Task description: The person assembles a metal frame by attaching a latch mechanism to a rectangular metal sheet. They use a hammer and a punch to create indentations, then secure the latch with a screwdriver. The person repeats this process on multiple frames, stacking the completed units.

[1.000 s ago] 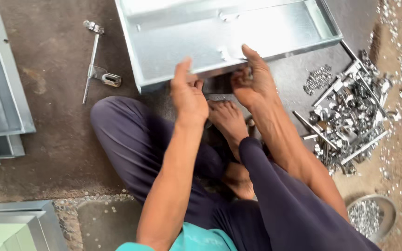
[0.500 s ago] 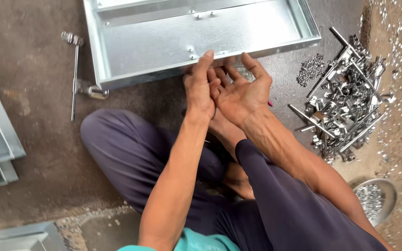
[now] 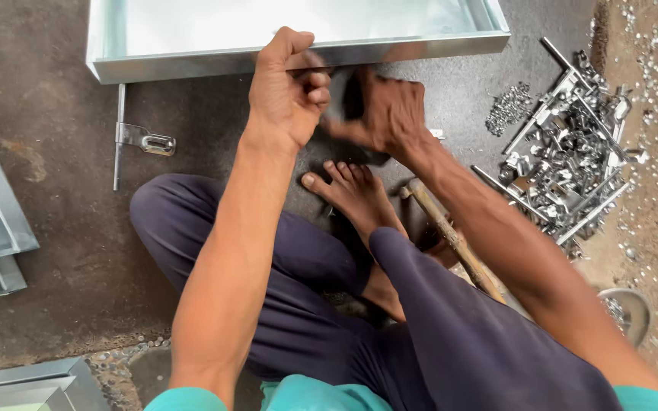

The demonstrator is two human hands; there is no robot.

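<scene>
Galvanised sheet-metal tray (image 3: 192, 34): shallow, rectangular, folded rim, smooth and shiny; laid on the concrete floor (image 3: 55, 221) along the top of the frame. Judged stiff yet light, edges possibly sharp; best taken by the folded rim. Left hand (image 3: 283, 87) is curled over the near rim, fingers closed on it. Right hand (image 3: 382, 114), just beside, is blurred; its grip cannot be told. Loose metal fittings (image 3: 573, 160) are heaped at right; a hasp bolt (image 3: 135, 137) lies at left.
</scene>
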